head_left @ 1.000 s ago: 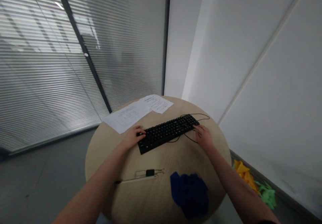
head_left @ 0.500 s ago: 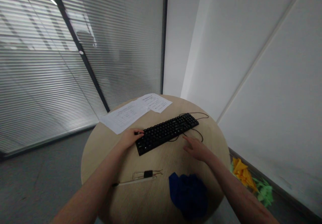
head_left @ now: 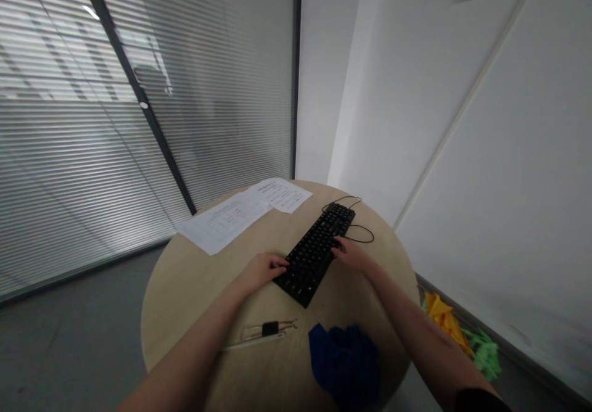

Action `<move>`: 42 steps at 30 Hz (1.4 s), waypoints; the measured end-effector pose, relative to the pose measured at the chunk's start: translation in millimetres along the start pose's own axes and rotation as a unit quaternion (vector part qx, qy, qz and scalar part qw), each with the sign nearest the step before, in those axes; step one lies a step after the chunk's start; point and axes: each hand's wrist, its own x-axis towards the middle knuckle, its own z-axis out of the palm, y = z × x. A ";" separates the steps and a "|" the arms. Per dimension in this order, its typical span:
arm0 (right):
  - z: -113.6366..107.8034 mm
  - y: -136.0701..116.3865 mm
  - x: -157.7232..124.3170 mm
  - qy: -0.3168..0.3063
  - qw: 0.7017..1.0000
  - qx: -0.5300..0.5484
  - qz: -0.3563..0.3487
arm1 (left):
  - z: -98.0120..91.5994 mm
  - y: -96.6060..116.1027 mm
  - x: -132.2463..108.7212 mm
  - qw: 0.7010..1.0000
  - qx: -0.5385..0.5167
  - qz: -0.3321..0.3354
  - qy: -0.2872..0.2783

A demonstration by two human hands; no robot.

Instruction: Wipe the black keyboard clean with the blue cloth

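Note:
A black keyboard (head_left: 319,245) lies at a slant on the round table, its far end pointing away to the right. My left hand (head_left: 264,270) is closed on the keyboard's left edge near the close end, fingertips over the keys. On the opposite long edge, my right hand (head_left: 350,254) has its fingers curled onto the rim. A thin black cable (head_left: 367,239) loops out beyond the keyboard's right side and behind its far end.
White printed sheets (head_left: 231,218) lie at the table's (head_left: 180,288) back left. Nearer stand a clip-like wire item with a black band (head_left: 270,329), a slim white stick (head_left: 254,343) and a crumpled blue cloth (head_left: 345,362). Orange cloth (head_left: 444,321) and green cloth (head_left: 483,351) lie on the floor.
The keyboard has turned counterclockwise, its near end swinging right and toward me. My left hand moved right with it. My right hand came from beside the keyboard onto its right edge.

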 end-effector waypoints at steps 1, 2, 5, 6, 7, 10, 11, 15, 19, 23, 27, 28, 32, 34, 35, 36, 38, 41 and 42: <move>-1.1 2.4 3.1 0.004 1.000 0.004 0.002 | 1.7 5.3 0.2 1.000 0.005 0.005 -0.009; -2.1 4.2 5.6 0.008 1.000 0.009 0.003 | 3.3 11.3 0.3 1.000 0.010 0.009 -0.019; -4.8 6.7 8.6 0.020 0.999 0.024 0.004 | 9.3 32.5 0.5 0.998 0.023 0.032 -0.057; -5.6 6.6 7.7 0.026 0.999 0.029 0.005 | 11.9 39.6 0.6 0.996 0.026 0.043 -0.069; -6.5 6.4 5.6 0.034 0.999 0.034 0.008 | 14.9 46.0 0.7 0.995 0.028 0.052 -0.080; -9.9 5.5 -8.5 0.055 0.997 0.048 0.019 | 25.6 59.6 1.1 0.993 0.025 0.056 -0.097; -11.2 5.3 -15.6 0.058 0.997 0.052 0.021 | 29.5 61.9 1.4 0.994 0.024 0.054 -0.097; -16.0 3.1 -48.8 0.009 0.996 0.077 0.040 | 44.6 65.2 4.8 0.995 0.028 0.047 -0.086; -19.0 -5.6 -73.2 -0.037 0.997 0.068 0.028 | 61.0 71.0 14.6 0.997 0.018 0.040 -0.067; -19.5 -15.2 -84.2 -0.016 1.000 -0.003 -0.003 | 79.6 87.3 30.6 0.996 0.028 0.056 -0.057; -18.3 -17.7 -91.5 -0.037 0.998 -0.047 0.011 | 97.2 107.0 47.3 0.995 0.053 0.075 -0.046; -18.4 -17.5 -93.4 -0.043 0.997 -0.057 0.019 | 100.8 110.6 51.3 0.995 0.051 0.080 -0.044; -22.3 -15.3 -100.6 -0.060 0.988 -0.120 0.073 | 108.9 114.9 65.9 0.991 0.019 0.115 -0.069; -25.2 -14.2 -102.0 -0.066 0.982 -0.149 0.093 | 107.8 112.3 70.5 0.986 -0.014 0.131 -0.100; -26.5 -13.7 -101.7 -0.068 0.980 -0.158 0.099 | 105.4 110.8 71.0 0.984 -0.028 0.130 -0.117; -27.5 -13.1 -100.6 -0.068 0.979 -0.164 0.101 | 101.3 109.4 69.9 0.982 -0.036 0.127 -0.132; -28.8 -10.6 -96.1 -0.065 0.978 -0.169 0.103 | 87.6 107.5 61.9 0.980 -0.026 0.131 -0.144; -31.0 -0.7 -85.4 -0.047 0.977 -0.180 0.109 | 51.7 102.8 35.7 0.974 0.012 0.197 -0.109; -32.4 4.6 -81.5 -0.041 0.976 -0.183 0.108 | 36.5 99.0 24.2 0.974 0.024 0.205 -0.096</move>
